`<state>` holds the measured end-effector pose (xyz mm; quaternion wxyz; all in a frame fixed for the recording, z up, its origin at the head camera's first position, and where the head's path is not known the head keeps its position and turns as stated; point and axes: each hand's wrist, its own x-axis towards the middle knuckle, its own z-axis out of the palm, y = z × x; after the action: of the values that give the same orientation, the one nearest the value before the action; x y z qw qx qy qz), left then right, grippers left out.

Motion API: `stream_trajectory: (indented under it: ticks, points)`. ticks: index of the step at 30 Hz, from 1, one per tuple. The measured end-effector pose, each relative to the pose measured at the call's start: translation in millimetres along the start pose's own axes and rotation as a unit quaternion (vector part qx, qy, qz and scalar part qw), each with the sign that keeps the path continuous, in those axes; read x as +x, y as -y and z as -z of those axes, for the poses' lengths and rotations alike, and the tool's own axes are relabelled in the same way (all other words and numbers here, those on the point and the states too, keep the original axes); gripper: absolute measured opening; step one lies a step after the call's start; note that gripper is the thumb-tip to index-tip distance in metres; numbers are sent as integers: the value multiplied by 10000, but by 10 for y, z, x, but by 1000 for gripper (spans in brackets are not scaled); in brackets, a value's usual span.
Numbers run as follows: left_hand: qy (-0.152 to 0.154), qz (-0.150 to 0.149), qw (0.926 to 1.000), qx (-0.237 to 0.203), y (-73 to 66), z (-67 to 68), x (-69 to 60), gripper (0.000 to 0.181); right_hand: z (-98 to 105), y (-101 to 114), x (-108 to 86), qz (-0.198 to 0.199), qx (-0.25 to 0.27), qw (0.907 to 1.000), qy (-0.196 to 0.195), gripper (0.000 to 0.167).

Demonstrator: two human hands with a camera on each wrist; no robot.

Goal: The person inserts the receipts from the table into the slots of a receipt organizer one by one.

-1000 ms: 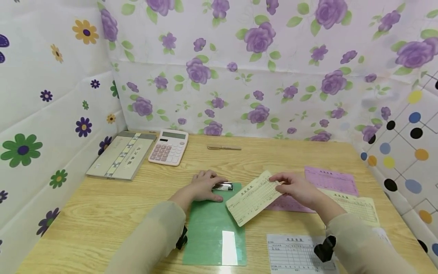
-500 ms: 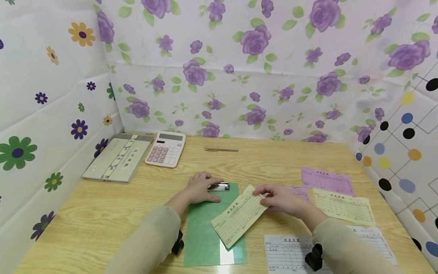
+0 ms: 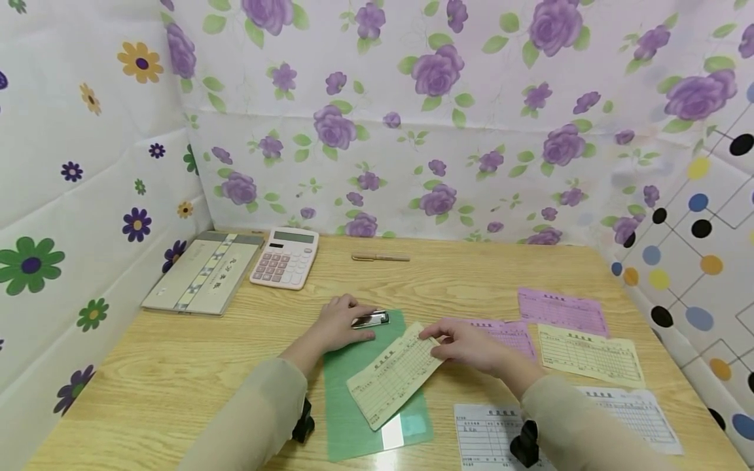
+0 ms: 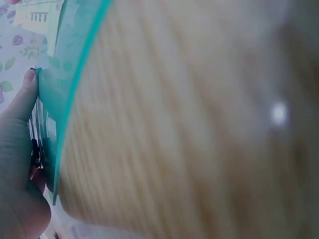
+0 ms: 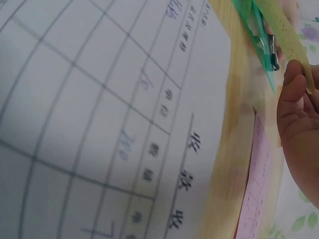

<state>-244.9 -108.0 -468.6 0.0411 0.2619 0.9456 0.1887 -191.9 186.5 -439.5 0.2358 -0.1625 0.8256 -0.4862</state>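
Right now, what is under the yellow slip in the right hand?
Mostly the green clipboard, visible around the yellow slip. The area directly beneath is covered, so I cannot tell whether anything else lies there.

The right fingers (image 3: 440, 328) took the yellow paper (image 3: 391, 379) left, so it lay further over the green clipboard (image 3: 343, 425). The clipboard turned a little, and its bottom edge went slanted. More of the front pink paper (image 3: 511, 337) peeked out.

A pink-and-white calculator (image 3: 285, 258) lies between a banded book (image 3: 203, 273) and a pen (image 3: 380, 257), near flowered cloth (image 3: 383, 150).
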Motion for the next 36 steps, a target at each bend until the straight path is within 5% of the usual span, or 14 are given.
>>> stream_trajectory:
  ticks: [14, 36]
  points:
    - [-287, 5, 9993, 246, 149, 62, -94, 52, -151, 43, 132, -84, -537, 9982, -257, 31]
    - [-257, 115, 9993, 260, 173, 140, -261, 47, -429, 210, 483, 63, -990, 9945, -330, 26]
